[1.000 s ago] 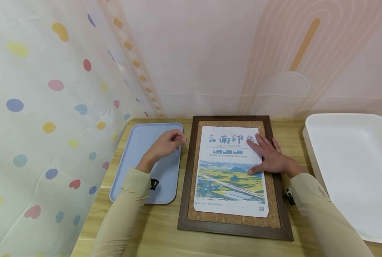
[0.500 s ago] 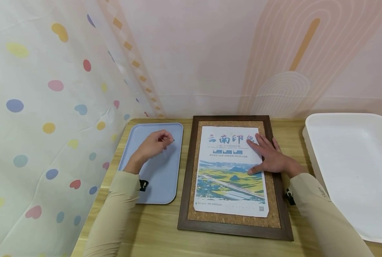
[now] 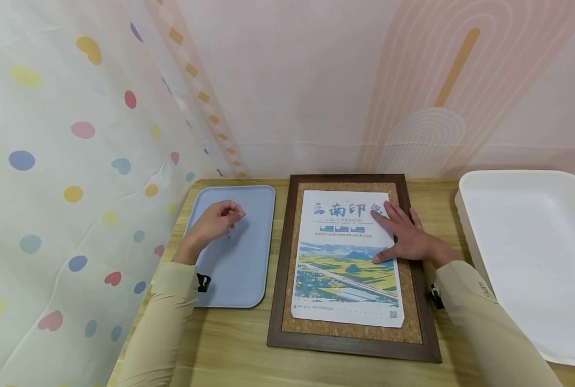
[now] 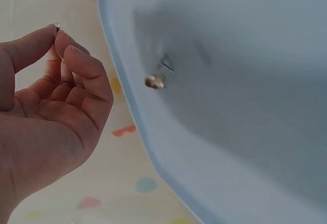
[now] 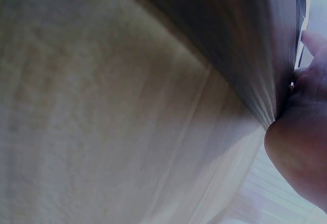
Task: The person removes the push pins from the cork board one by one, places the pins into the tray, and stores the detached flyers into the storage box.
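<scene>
My left hand (image 3: 218,219) is over the blue tray (image 3: 241,269), its thumb and fingertips pinching a small shiny push pin (image 4: 57,27). More small metal push pins (image 4: 155,82) lie on the tray in the left wrist view; they are blurred. My right hand (image 3: 408,236) rests with spread fingers on the right edge of a printed poster (image 3: 347,279). Under the poster is a cork board (image 3: 413,312) with a dark wooden frame (image 3: 355,352). The palm side of the right hand lies across the frame's right side. The right wrist view mostly shows frame edge and table.
A large white bin (image 3: 466,226) stands to the right of the board, beside the right forearm. The wooden table (image 3: 234,344) meets a patterned cloth backdrop (image 3: 306,107) at the back and left.
My left hand has moved left, from between tray and board to over the tray's left part, still pinching the push pin. The right hand and poster have stayed in place.
</scene>
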A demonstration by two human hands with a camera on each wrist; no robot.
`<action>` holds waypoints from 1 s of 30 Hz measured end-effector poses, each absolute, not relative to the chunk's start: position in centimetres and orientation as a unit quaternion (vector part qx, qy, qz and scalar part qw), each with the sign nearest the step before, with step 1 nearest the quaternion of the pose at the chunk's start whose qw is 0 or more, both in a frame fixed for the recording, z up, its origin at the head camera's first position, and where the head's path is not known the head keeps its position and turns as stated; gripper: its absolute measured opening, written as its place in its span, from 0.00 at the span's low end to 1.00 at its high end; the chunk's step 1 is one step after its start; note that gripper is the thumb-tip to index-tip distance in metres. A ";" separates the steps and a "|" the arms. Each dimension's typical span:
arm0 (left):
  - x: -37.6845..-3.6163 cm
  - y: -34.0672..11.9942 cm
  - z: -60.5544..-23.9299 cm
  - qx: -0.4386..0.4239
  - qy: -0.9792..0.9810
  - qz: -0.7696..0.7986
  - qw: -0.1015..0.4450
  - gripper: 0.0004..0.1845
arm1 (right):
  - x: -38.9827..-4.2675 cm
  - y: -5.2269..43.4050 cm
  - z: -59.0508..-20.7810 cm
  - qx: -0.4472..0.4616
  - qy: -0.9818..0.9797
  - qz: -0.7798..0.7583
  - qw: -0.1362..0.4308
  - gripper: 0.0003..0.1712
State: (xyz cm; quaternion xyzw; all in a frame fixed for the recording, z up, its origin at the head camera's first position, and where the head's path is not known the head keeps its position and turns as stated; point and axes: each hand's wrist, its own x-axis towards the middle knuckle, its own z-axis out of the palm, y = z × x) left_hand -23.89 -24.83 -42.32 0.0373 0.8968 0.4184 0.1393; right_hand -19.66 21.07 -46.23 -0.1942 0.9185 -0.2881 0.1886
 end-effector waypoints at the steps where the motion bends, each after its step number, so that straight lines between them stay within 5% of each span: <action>1: -23.9 -25.1 -42.4 0.033 0.896 0.419 0.140 0.11 | -19.7 21.1 -46.2 -0.195 0.918 -0.288 0.188 0.69; 30: -24.3 -29.2 -44.6 -0.095 0.887 0.428 0.145 0.15 | -19.7 21.2 -46.1 -0.195 0.918 -0.288 0.189 0.68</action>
